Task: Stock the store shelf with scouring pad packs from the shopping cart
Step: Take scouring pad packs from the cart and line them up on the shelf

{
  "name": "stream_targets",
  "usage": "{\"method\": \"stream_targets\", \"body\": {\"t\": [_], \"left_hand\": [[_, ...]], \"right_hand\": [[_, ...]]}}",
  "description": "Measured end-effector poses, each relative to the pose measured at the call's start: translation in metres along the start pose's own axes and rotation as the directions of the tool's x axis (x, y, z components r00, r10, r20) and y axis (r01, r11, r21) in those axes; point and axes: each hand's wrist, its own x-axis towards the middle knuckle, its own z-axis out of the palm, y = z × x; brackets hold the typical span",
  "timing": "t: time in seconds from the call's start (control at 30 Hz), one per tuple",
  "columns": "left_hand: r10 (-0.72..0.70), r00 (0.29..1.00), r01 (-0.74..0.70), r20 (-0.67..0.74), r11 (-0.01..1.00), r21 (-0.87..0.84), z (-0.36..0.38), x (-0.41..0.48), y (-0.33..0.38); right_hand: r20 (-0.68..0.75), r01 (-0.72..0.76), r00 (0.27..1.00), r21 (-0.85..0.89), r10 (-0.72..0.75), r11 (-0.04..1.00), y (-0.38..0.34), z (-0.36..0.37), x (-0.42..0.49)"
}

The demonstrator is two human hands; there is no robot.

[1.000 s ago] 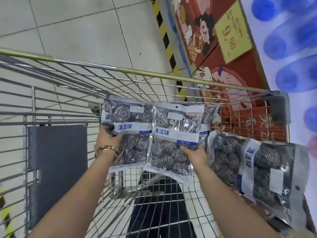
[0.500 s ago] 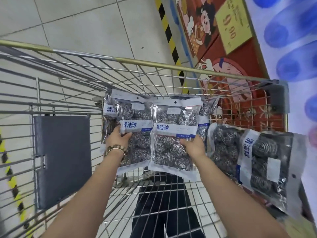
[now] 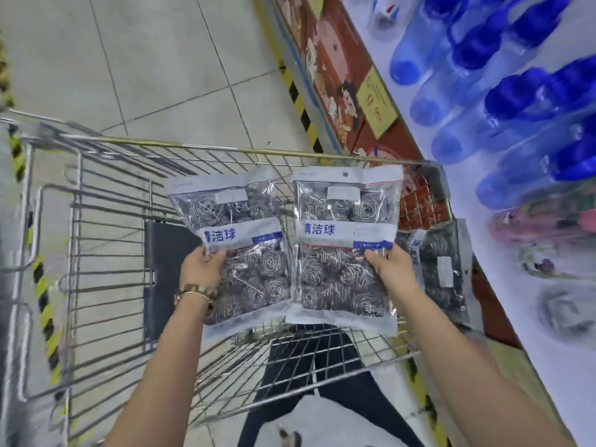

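The fingers of both hands are hidden behind the packs they hold, so only thumbs and knuckles show. The left hand (image 3: 201, 269) grips the left scouring pad pack (image 3: 240, 227) at its left edge, thumb pressed on the front by the white label band. The right hand (image 3: 395, 269) grips the right scouring pad pack (image 3: 343, 240) at its right edge in the same way. Both packs are held upright, side by side with their inner edges touching or overlapping, above the shopping cart (image 3: 225, 150). A third pack (image 3: 443, 269) sits just right of the right hand at the cart's right side, turned sideways and partly covered by the right pack and wrist; whether it leans on the wire wall cannot be told. The shelf (image 3: 516, 301) to the right is motion-blurred, and the blue bottles (image 3: 483, 53) on it are smeared and cut off by the frame edge. The packs are flat, glossy clear plastic pouches with white sealed borders and blue printing, filled with round coils of silvery steel wool. The cart is thin metal wire in a grid with a dark flat panel (image 3: 164, 272) left of the left hand. A beaded bracelet (image 3: 193, 293) circles the left wrist.
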Motion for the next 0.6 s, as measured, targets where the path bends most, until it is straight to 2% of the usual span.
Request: {"method": "stream_targets", "body": {"t": [0.2, 0.4, 0.6], "left_hand": [[0.047, 0.998, -0.051, -0.049, 0.995, -0.084, -0.031, -0.051, 0.008], [0.263, 0.964, -0.262, 0.042, 0.964, -0.042, -0.051, -0.081, 0.029], [0.409, 0.903, -0.407, 0.128, 0.912, -0.045, -0.047, -0.104, 0.047]], "right_hand": [[-0.082, 0.112, 0.991, 0.037, -0.108, 0.993, -0.004, -0.03, -0.056], [-0.27, 0.235, 0.944, 0.14, -0.191, 0.962, 0.009, -0.039, -0.108], [-0.502, 0.273, 0.858, 0.27, -0.107, 0.923, 0.045, -0.046, -0.158]]}}
